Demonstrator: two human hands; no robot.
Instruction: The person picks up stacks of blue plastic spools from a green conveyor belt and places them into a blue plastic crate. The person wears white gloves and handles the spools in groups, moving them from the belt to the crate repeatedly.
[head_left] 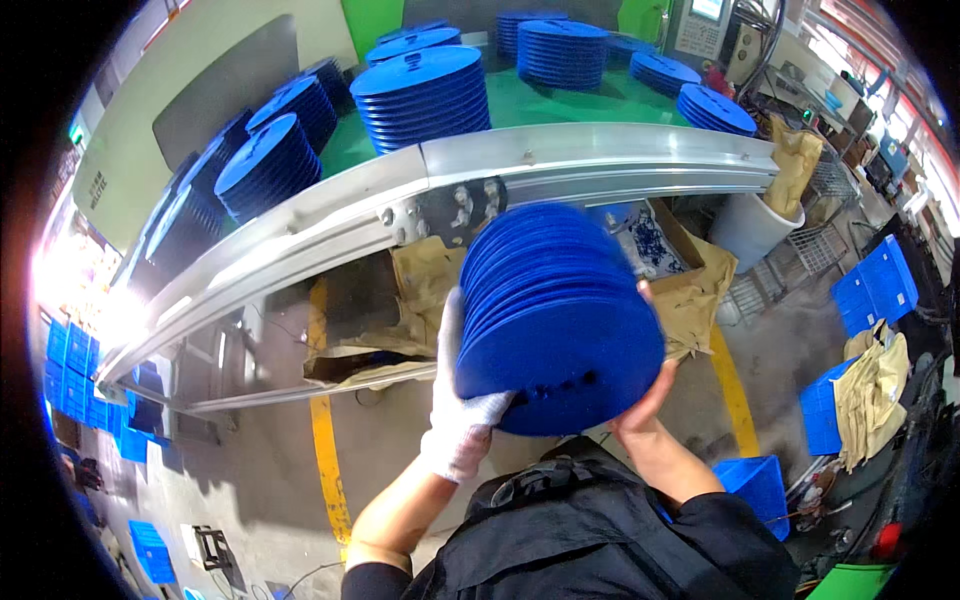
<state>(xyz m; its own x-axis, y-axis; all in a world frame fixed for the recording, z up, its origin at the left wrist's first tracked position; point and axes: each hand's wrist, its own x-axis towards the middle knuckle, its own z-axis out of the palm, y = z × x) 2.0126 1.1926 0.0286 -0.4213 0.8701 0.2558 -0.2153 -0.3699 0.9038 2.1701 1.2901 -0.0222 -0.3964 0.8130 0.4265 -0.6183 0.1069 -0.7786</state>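
A thick stack of round blue plastic discs (565, 350) is tilted in front of my body, its flat end face toward me. My left hand (462, 410), in a white glove, grips the stack's left side, with the thumb over the end face. On the other side my bare right hand (645, 395) holds the lower right rim, and some of its fingers are hidden behind the discs. Beyond the held stack, more blue disc stacks (420, 85) stand on a green conveyor belt (600, 105).
An aluminium rail (600, 147) edges the conveyor. Beneath it sit an open cardboard box (675, 235) with small dark pieces and brown paper (420, 290). A white bin (755, 228) stands to the right. Blue crates (755, 490) lie around, and yellow lines (327, 460) mark the floor.
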